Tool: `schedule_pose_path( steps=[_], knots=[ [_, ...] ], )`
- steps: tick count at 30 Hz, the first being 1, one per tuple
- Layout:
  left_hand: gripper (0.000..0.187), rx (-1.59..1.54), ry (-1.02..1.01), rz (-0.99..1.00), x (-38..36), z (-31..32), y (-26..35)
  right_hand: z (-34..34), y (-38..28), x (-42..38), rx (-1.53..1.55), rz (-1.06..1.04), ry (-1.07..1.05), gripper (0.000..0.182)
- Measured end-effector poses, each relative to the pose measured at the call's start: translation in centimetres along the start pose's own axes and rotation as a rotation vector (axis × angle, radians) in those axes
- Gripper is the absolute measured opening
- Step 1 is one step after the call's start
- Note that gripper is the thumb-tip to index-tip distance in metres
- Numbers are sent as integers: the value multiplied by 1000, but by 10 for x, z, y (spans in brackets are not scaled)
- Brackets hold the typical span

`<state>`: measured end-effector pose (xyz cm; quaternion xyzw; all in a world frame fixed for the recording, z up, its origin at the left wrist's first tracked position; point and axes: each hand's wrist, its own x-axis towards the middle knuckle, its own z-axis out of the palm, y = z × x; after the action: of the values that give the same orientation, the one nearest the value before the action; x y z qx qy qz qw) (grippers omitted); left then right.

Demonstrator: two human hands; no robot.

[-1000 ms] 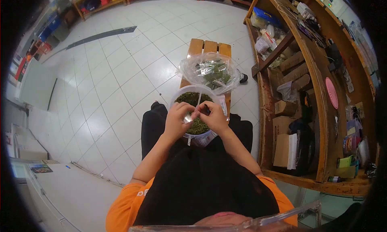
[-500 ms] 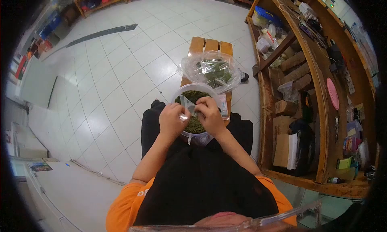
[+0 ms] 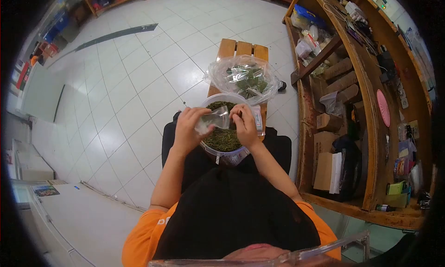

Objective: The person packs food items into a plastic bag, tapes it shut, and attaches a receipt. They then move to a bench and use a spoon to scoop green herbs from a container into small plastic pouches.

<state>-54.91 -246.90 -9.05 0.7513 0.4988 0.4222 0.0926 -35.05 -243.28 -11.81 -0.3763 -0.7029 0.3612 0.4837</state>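
Observation:
My left hand (image 3: 187,129) grips a small clear plastic bag (image 3: 218,118), with thumb and fingers on its left side. At the bag's right edge, the fingers of my right hand (image 3: 245,126) are pinched together on it. The bag is held tilted over a white bucket (image 3: 230,97) between my knees. Loose green-brown moss-like plant material (image 3: 225,140) fills much of the bucket; the hands and bag hide part of it. I cannot make out whether anything is inside the small bag.
Beyond the bucket, a large clear bag (image 3: 218,77) with green contents lies on a wooden slatted bench (image 3: 227,47). A small flat packet (image 3: 257,116) is beside the bucket. Cluttered wooden shelving (image 3: 366,151) stands on the right, and a white cabinet top (image 3: 92,220) at lower left.
My left hand has moved left and up, turning more open around the bag. The bag now stretches wider between my hands, and my right hand has shifted slightly right.

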Motion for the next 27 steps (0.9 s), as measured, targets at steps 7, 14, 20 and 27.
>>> schedule_pose_path(
  steps=[7,14,20,27],
  knots=[
    [59,-79,-61,-65,-5,5,-4,9,8,2,49,143,-121,7],
    [59,37,-46,-65,-5,11,-3,-3,-25,4,-4,58,-105,11],
    [61,115,-80,-9,-7,13,4,-3,-19,1,-138,72,-206,23],
    [60,100,-107,2,-5,12,18,1,-24,-1,-184,88,-218,30]
  ],
)
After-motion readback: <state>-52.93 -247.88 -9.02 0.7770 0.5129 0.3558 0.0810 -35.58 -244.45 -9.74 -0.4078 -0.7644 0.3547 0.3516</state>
